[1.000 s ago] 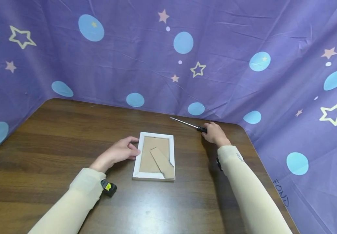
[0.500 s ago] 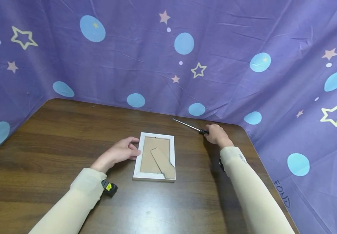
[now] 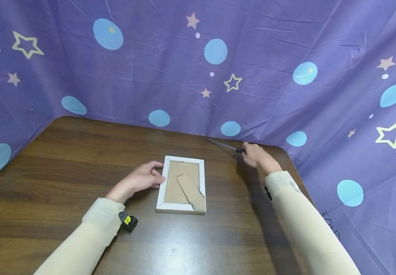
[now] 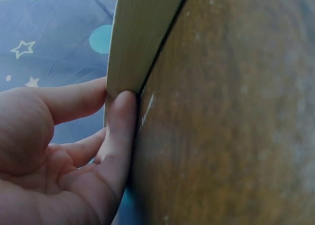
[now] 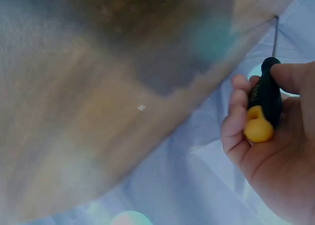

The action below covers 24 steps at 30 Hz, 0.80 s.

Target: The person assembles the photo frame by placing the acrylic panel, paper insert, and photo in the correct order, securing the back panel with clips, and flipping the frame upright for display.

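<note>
Screwdriver [image 5: 265, 104]: black-and-yellow handle, slim shaft

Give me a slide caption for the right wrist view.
Right hand grips a black-and-yellow screwdriver above the wooden table, purple cloth behind.

One picture frame [image 3: 181, 184], face down; one cardboard stand flap [image 3: 190, 191]; one screwdriver [image 3: 226, 146]; one worktop [image 3: 64, 168]; two hands; one patterned cloth backdrop [image 3: 150, 68].

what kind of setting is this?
Probably a staged recording setup, not a lived-in room: a wooden table walled in by a star-print purple cloth, with only a picture frame and a screwdriver out.
</note>
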{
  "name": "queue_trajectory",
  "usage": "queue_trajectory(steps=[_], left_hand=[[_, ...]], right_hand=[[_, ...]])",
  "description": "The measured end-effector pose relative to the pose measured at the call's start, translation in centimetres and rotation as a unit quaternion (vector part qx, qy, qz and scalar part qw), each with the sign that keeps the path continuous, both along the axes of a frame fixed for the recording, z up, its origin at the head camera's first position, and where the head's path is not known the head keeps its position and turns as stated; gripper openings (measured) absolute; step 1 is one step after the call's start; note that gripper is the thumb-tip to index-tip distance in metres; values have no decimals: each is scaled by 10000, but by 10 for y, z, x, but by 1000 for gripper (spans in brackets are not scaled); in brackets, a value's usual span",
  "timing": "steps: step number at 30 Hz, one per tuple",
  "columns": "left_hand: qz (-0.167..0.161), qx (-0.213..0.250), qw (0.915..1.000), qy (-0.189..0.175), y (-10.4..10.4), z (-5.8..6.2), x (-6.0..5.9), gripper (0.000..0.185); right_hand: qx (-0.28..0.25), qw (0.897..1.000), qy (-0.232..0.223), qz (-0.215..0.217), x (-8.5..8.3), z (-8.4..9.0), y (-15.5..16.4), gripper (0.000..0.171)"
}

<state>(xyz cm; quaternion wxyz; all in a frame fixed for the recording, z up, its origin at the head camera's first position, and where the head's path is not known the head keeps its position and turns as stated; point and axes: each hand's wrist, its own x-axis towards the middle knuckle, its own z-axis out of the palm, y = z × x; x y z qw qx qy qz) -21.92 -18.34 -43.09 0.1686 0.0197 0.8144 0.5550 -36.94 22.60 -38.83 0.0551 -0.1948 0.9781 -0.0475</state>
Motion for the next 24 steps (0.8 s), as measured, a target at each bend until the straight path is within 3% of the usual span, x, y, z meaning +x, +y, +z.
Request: queue_trajectory(steps=[11,24], left_hand=[[29,-69,10000,-35,-1,-1,-1,64],[-3,-42,10000,-23,0,1,0,66]], right_hand=[[-80,9993,334,129,17,42,-11,23],[173,9927,257,1164,44,103,-47,30]])
